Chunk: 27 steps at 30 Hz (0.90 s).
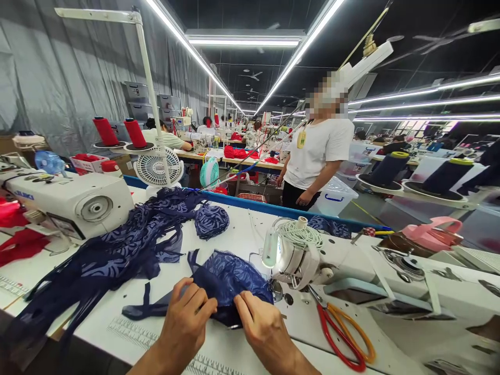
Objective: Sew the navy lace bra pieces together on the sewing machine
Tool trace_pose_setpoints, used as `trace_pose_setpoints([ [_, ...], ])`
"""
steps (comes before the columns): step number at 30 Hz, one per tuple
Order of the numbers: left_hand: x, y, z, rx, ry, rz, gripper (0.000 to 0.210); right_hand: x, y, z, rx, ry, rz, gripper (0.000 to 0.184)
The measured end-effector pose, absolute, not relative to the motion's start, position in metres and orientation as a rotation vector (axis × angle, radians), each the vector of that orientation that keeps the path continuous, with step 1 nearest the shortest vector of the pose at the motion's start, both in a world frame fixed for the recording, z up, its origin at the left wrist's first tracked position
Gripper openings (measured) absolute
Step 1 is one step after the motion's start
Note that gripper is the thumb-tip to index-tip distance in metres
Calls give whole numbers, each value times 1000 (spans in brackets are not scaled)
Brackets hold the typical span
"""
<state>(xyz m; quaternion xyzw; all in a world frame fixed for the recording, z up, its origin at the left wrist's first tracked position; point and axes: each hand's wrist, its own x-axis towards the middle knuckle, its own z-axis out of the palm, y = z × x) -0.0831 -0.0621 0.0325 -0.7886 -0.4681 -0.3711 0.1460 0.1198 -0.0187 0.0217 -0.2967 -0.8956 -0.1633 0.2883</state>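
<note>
My left hand (188,315) pinches the left side of a navy lace fabric piece (234,276) on the white sewing table. With fingers closed, my right hand (262,324) grips the same piece near its lower right edge. The fabric's right edge lies beside the needle area of a white sewing machine (299,255), whose lamp is lit. A thin navy strap (140,311) trails to the left of my left hand. Both hands partly cover the fabric's lower edge.
Scissors (344,333) with red and orange handles lie right of the machine head. A long heap of navy lace pieces (128,239) and a stack of navy lace cups (211,221) lie leftward. Beyond the table stands a person in a white shirt (318,151).
</note>
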Motion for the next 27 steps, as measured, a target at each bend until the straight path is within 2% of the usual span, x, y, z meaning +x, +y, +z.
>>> trace_pose_setpoints([
  [4, -93, -66, 27, -2324, -1386, -1061, 35, 129, -16, 16, -783, -2347, -416, 23],
  [12, -110, -65, 29, -2262, -1418, -1070, 19, 150, -19, 22, -851, -2159, -176, 20],
  [15, -105, -67, 31, -2252, -1411, -1099, 17, 141, -22, 22, -852, -2240, -247, 19],
  [22, -93, -81, 31, -2197, -1419, -1213, 26, 138, -13, 22, -756, -2381, -366, 31],
  [27, -96, -81, 26, -2209, -1385, -1187, 27, 158, -12, 22, -769, -2374, -279, 27],
])
